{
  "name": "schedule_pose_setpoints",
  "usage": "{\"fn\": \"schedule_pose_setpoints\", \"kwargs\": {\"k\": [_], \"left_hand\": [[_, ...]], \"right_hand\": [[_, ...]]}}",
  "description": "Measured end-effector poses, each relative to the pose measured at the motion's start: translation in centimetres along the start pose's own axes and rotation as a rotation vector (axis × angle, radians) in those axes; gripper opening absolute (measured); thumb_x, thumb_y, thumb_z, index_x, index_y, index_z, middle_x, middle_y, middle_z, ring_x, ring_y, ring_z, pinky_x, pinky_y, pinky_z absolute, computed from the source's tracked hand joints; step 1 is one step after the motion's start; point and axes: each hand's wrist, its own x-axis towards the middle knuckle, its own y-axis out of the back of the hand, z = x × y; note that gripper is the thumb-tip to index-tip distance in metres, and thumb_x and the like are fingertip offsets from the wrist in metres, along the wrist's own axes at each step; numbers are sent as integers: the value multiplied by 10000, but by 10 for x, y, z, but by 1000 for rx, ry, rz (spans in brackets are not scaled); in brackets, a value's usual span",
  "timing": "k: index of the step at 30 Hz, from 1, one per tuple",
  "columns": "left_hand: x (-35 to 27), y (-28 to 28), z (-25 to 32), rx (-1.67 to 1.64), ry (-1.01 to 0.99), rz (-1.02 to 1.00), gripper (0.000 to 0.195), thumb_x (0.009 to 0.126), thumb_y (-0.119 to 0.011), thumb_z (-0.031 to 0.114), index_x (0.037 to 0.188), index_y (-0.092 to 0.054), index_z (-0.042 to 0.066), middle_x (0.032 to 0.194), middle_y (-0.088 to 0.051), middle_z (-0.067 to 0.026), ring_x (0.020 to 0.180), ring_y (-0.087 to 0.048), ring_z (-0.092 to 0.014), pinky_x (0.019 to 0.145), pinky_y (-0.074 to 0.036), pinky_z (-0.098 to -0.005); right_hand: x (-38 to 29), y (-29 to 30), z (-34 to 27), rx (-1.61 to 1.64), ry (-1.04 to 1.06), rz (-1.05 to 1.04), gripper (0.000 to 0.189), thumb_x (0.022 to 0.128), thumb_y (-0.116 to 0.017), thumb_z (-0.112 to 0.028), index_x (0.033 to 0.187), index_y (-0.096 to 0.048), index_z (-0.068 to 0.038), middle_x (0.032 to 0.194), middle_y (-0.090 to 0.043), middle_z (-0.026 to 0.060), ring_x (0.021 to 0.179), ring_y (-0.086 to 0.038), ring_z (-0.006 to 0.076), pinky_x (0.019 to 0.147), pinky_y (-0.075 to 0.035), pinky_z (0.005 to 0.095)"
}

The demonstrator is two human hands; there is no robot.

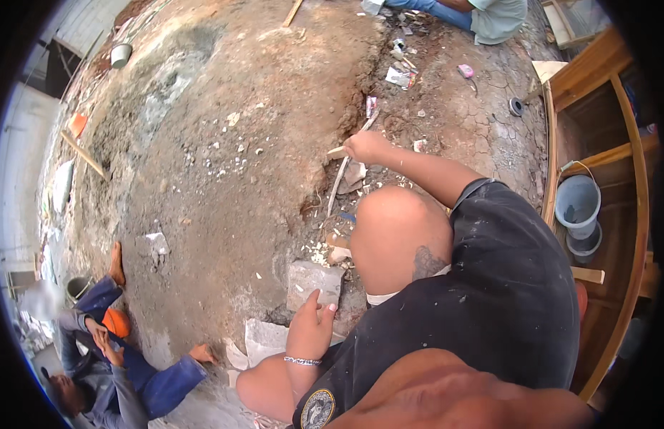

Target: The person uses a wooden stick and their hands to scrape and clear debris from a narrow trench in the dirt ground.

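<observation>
My right hand is closed around a short pale piece of wood, whose end sticks out to the left. A long thin stick lies on the dirt beneath that hand. My left hand, with a chain bracelet at the wrist, hangs over a grey concrete block. Its forefinger and thumb are apart, and I see nothing in it; whether it touches the block I cannot tell. Pale wood chips lie scattered between the block and my bent knee. Beside them is a wood offcut.
A person sits at lower left near an orange rounded object; another person sits at the top right. A wooden frame stands at right, with a grey bucket inside. Litter and a tape roll lie on the ground.
</observation>
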Motion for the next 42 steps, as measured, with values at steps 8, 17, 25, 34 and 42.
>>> {"fn": "schedule_pose_setpoints", "kwargs": {"k": [8,17,25,34,42], "left_hand": [[-4,40,32,365,-285,10,522,938,-638,320,1336,-547,-5,1006,-691,-256,956,-663,-425,850,-515,-492],[-28,69,26,189,-205,-156,544,933,-639,349,1326,-554,-17,927,-694,-267,919,-679,-421,812,-525,-494],[-42,80,-3,264,-340,-26,510,951,-629,344,1328,-552,9,805,-671,-212,778,-658,-395,710,-507,-461],[-73,82,-12,214,-469,107,495,929,-649,325,1285,-555,-5,924,-682,-255,904,-650,-433,799,-503,-504],[-81,70,-12,213,-429,33,495,932,-644,321,1281,-549,-17,910,-683,-234,890,-653,-420,800,-499,-496]], "right_hand": [[-36,97,-43,-60,162,-247,375,927,-574,-374,900,-745,-42,868,-707,225,836,-673,425,789,-529,520],[-25,63,-204,-435,373,-561,432,913,-625,-401,988,-746,7,964,-734,201,919,-691,391,822,-535,482],[11,0,-206,-268,209,-290,401,890,-618,-401,989,-744,-34,1015,-728,208,965,-695,392,827,-554,496],[31,63,-190,-192,164,55,338,920,-537,-327,1001,-733,-63,986,-707,236,941,-682,414,850,-537,506],[68,157,-193,-231,177,291,332,902,-552,-307,959,-739,-38,831,-699,219,806,-683,383,763,-532,464]]}}
